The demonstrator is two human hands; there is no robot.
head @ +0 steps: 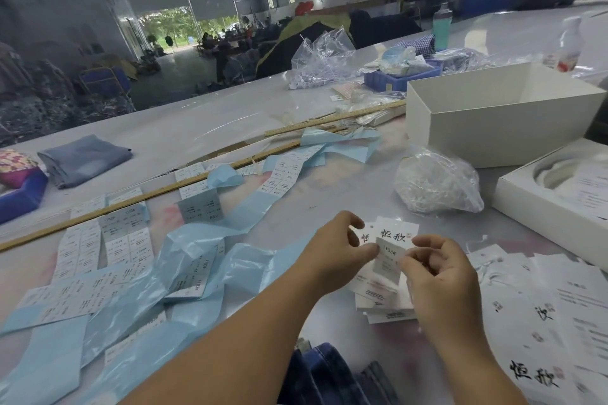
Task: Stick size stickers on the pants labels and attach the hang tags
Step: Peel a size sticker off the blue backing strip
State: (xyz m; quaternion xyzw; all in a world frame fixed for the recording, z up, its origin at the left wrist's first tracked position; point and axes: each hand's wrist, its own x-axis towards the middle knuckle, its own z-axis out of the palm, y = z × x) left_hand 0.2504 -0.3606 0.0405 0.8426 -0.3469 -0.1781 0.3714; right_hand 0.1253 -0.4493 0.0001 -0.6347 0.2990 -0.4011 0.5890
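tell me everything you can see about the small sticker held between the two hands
The size sticker is a small white paper rectangle printed with "1103#" at its top and fainter lines below, too blurred to read. It is held tilted above a stack of white hang tags with black calligraphy. The left hand pinches its left edge with the thumb, and the right hand pinches its right edge with curled fingertips. Whether it is stuck down yet cannot be told.

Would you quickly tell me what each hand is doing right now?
Left hand: pinching the left edge of the size sticker over the hang tags.
Right hand: pinching the sticker's right edge.
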